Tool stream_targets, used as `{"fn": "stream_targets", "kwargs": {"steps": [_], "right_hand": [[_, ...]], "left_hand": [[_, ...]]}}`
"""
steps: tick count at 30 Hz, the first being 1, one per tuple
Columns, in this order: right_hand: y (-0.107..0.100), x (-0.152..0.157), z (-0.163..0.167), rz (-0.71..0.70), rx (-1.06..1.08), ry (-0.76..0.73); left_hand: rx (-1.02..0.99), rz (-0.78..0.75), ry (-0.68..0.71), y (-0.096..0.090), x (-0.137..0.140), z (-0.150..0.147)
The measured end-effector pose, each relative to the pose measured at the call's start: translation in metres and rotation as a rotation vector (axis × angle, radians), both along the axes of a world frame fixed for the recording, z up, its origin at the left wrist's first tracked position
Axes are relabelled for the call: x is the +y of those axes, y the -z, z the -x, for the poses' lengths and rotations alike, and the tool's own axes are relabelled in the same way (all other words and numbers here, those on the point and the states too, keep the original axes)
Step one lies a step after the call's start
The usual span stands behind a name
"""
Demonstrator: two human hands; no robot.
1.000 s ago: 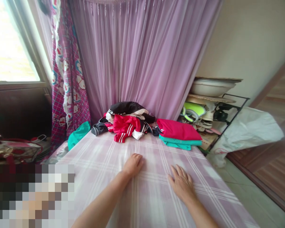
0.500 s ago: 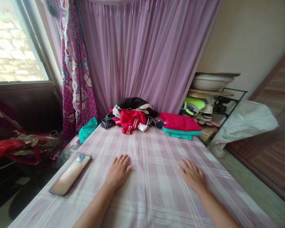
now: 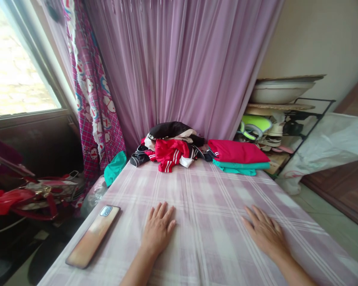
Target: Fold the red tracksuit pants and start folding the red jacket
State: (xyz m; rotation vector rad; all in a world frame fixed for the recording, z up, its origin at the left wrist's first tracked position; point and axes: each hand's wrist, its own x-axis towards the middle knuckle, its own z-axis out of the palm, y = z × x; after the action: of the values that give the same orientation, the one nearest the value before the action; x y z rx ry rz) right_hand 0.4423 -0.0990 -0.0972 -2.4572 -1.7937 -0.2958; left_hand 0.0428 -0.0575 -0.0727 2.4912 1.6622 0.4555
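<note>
My left hand (image 3: 158,228) rests palm down on the checked tablecloth (image 3: 214,234), fingers spread, holding nothing. Flat on the same cloth lies my right hand (image 3: 265,229), its fingers apart and also free of any object. A smartphone (image 3: 92,237) is face down to the left of my left hand. Beyond both hands, at the far edge, sits a crumpled heap of red, black and white clothes (image 3: 171,153). Right of that heap is a folded stack, with a red garment (image 3: 238,151) on top of teal ones (image 3: 241,166).
A teal cloth (image 3: 115,167) hangs at the left far corner. Purple curtains (image 3: 173,71) close off the back. On the right stands a rack with shoes (image 3: 273,139) and a basin (image 3: 282,92), beside a white plastic bag (image 3: 337,143). Red bags (image 3: 47,198) are at the left.
The camera view has shifted and tilted slightly, so the scene sits a little differently. Both hands stay flat on the cloth, and the clothes and phone have not been moved.
</note>
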Motion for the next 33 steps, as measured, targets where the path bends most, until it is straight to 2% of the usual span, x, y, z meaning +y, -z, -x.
{"fn": "stream_targets", "kwargs": {"steps": [5,10,14,19,23,28,30,33], "right_hand": [[-0.004,0.001,0.004,0.002,-0.045,-0.045],[-0.011,0.007,0.006,0.004,-0.051,-0.045],[-0.022,0.028,0.015,0.022,0.023,-0.038],[-0.033,0.070,0.036,-0.073,0.169,-0.160],[-0.024,0.094,0.045,-0.180,0.284,-0.258],[-0.007,0.099,0.046,-0.330,0.343,-0.337],[-0.003,0.099,0.045,-0.354,0.390,-0.343],[-0.001,0.100,0.044,-0.391,0.430,-0.342]], "left_hand": [[0.012,0.047,-0.017,-0.010,-0.001,0.000],[-0.017,0.015,-0.030,-0.010,0.001,0.001],[-0.035,-0.009,-0.050,-0.015,0.003,-0.001],[-0.041,0.033,-0.068,-0.041,0.017,-0.008],[0.064,0.058,-0.135,-0.055,0.039,-0.015],[0.118,0.151,-0.256,-0.064,0.079,-0.017],[0.106,0.127,-0.253,-0.077,0.104,-0.022],[0.127,-0.032,-0.203,-0.112,0.155,-0.042]]}}
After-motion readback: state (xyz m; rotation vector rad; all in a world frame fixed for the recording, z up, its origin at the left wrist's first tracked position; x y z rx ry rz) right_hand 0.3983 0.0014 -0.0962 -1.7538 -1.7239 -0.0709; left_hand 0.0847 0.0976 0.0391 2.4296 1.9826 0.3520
